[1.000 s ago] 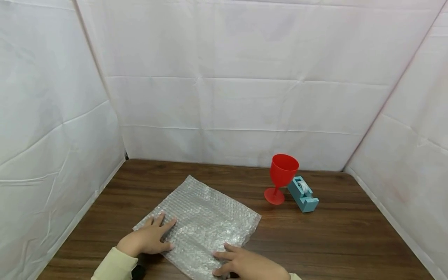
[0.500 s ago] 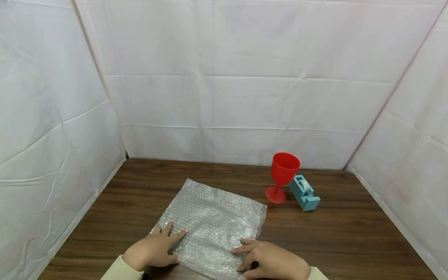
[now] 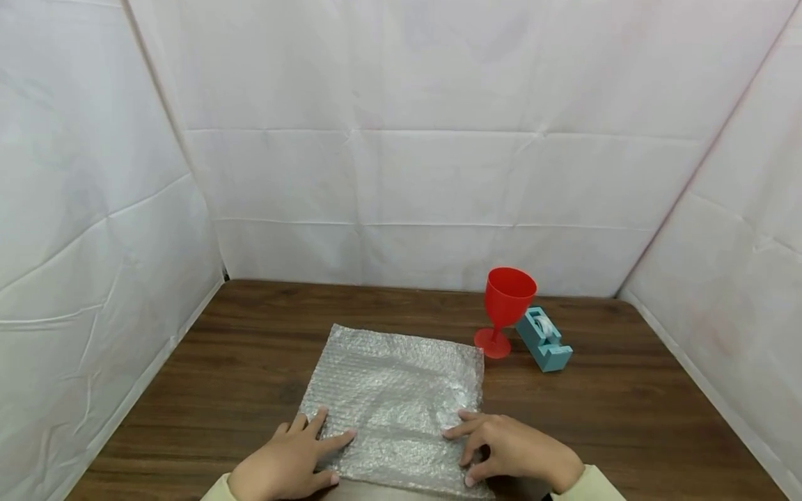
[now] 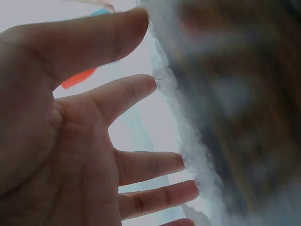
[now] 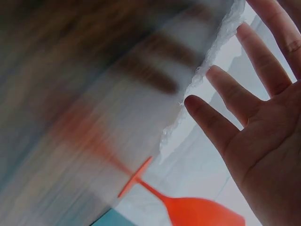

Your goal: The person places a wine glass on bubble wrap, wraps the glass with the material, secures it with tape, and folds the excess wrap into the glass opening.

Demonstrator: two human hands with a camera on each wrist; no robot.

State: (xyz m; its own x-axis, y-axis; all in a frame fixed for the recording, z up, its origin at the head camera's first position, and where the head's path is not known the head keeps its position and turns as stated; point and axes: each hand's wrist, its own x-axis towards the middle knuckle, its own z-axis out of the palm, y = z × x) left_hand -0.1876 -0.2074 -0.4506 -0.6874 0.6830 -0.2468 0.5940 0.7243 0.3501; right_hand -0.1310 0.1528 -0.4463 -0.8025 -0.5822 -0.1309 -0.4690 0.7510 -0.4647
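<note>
Bubble wrap (image 3: pixel 391 396) — shiny, bumpy plastic; goblet (image 3: pixel 506 300) — smooth plastic; tabletop (image 3: pixel 626 403), wood-grained.

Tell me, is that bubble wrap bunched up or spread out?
Spread out: the bubble wrap lies flat across the table, both far corners showing.

Left grip (image 3: pixel 287 456) and right grip (image 3: pixel 512 447) rest on the bubble wrap (image 3: pixel 396 398).

Your head view is evenly bright, glare speckling the wrap (image 3: pixel 395 396). In your wrist views, your left hand (image 4: pixel 80 129) and right hand (image 5: pixel 268 134) look dim against bright cloth (image 4: pixel 42 12); the table (image 5: pixel 47 42) blurs.
</note>
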